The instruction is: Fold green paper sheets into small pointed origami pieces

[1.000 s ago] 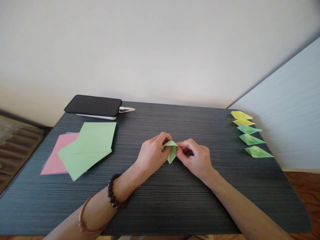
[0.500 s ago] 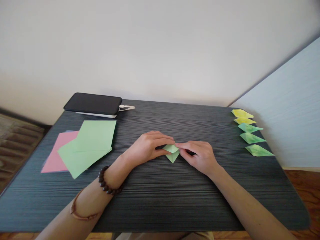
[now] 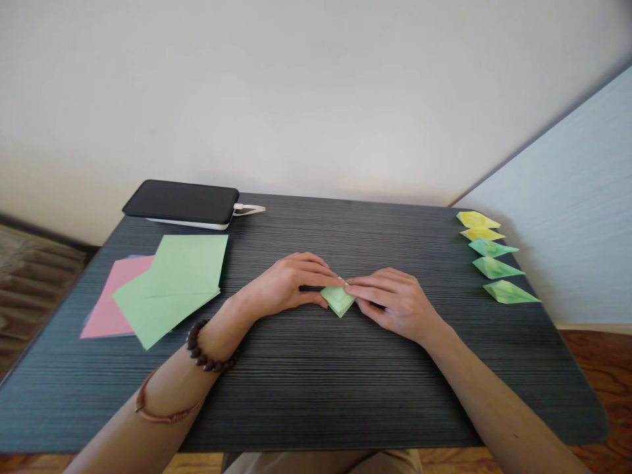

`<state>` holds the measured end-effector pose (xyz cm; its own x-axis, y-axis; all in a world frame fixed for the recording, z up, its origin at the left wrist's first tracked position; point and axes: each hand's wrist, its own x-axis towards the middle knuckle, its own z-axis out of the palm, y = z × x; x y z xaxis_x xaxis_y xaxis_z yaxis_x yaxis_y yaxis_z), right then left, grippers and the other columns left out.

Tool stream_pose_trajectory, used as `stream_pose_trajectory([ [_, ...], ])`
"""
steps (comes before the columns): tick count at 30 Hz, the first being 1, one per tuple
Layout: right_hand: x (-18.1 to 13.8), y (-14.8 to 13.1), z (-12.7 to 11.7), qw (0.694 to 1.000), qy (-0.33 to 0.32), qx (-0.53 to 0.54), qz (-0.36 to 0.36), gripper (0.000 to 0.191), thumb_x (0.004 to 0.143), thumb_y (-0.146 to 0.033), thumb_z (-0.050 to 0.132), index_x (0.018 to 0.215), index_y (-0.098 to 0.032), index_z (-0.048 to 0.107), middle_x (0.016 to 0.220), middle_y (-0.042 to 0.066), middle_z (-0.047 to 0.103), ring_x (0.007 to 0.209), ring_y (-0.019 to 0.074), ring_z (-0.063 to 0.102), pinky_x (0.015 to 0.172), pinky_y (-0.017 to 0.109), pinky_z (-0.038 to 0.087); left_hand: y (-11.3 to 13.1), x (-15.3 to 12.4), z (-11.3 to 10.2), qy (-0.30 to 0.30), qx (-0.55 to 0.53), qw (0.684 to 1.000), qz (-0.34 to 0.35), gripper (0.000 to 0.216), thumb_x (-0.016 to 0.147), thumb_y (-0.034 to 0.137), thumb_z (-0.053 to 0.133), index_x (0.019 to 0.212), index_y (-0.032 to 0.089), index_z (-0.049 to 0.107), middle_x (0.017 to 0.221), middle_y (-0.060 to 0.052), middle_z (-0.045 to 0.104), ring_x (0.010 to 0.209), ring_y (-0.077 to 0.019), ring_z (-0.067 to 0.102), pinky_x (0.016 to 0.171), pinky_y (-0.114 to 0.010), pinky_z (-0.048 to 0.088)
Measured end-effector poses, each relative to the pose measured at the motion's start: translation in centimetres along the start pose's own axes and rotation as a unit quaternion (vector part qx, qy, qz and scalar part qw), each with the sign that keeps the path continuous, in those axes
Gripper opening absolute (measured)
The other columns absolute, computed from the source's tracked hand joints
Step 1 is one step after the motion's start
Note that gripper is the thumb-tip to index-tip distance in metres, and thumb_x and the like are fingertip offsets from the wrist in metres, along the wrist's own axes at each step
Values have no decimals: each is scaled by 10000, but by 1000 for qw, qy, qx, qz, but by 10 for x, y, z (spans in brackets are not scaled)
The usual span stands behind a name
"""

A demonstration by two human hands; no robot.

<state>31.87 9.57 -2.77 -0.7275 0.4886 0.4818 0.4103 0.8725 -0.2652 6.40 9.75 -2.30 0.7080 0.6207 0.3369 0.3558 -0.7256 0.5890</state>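
Observation:
A small light-green folded paper (image 3: 338, 302) lies near the middle of the dark table, one corner pointing toward me. My left hand (image 3: 292, 283) comes in from the left, fingers pressing on its upper edge and thumb at its left corner. From the other side, my right hand (image 3: 392, 299) grips the right corner with fingertips and thumb. Fingertips of both hands nearly meet over the paper's top, so that part is hidden.
Green paper sheets (image 3: 190, 266) overlap a pink sheet (image 3: 111, 306) at left. Behind them is a black slab-like device (image 3: 180, 201) with a white cable (image 3: 249, 209). Several folded yellow and green paper pieces (image 3: 508, 292) line the right edge of the table (image 3: 306, 388).
The paper's near flap has been brought down, covering most of the lower triangle that showed before. My left thumb has shifted slightly left, and my right fingers lie flatter over the corner.

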Motion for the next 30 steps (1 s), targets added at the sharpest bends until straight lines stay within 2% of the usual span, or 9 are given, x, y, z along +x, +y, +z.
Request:
stream_pose_trajectory([
  [5, -1, 2, 1, 1000, -22, 7, -13, 340, 824, -127, 582, 1140, -248, 620, 1224, 9, 635, 913, 152, 649, 836, 340, 516, -1, -1, 1, -7, 36, 999, -3, 353, 832, 361, 625, 1171, 264, 630, 1167, -47, 648, 1085, -217, 523, 950, -391, 440],
  [13, 1, 1, 2, 1000, 8, 16, 0, 335, 804, -102, 589, 1107, -240, 621, 1173, 5, 665, 990, 157, 643, 905, 356, 500, 6, 0, -1, -21, 38, 999, -21, 378, 852, 407, 591, 1200, 260, 607, 1160, -49, 638, 1097, -219, 506, 968, -395, 413],
  [19, 0, -1, 2, 1000, -3, -12, -6, 302, 817, -113, 584, 1091, -230, 632, 1186, -3, 657, 1043, 165, 618, 927, 358, 485, 10, 0, 0, -30, 59, 997, -39, 306, 924, 328, 488, 1201, 266, 604, 1152, -51, 629, 1088, -208, 507, 952, -397, 406],
  [30, -2, -1, 4, 1000, -14, 4, 12, 332, 802, -110, 580, 1098, -244, 651, 1200, 2, 649, 1032, 177, 624, 909, 361, 504, 6, -1, 4, -8, 76, 996, -35, 290, 884, 373, 552, 1149, 292, 639, 1100, -41, 644, 1053, -202, 530, 922, -369, 425],
])
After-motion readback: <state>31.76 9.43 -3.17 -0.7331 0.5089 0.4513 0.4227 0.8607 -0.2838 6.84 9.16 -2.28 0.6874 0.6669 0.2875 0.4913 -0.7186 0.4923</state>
